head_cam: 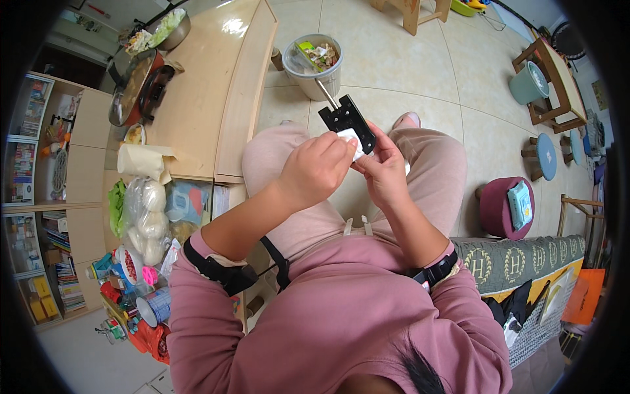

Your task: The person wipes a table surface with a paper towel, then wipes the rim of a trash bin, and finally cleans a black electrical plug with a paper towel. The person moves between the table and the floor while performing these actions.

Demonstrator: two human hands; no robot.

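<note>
My right hand (386, 172) holds a black plastic probe plug (350, 119), which looks like the detachable thermostat of an electric pan. Several screws show on its upper face, and a bare metal rod points away from me towards the bin. In the fingers of my left hand (315, 165) is a folded white wipe or tissue (353, 142), pressed against the plug's near end. The left fingers hide part of the wipe. Both hands are above my lap, between my knees.
Left stands a wooden table (197, 98) with a red electric pan (140, 88), a metal bowl of greens (172, 34), a paper towel roll (140, 161) and bagged white buns (147, 216). Ahead is a waste bin (320, 91). A purple stool (497, 209) carries a wipes pack (519, 204).
</note>
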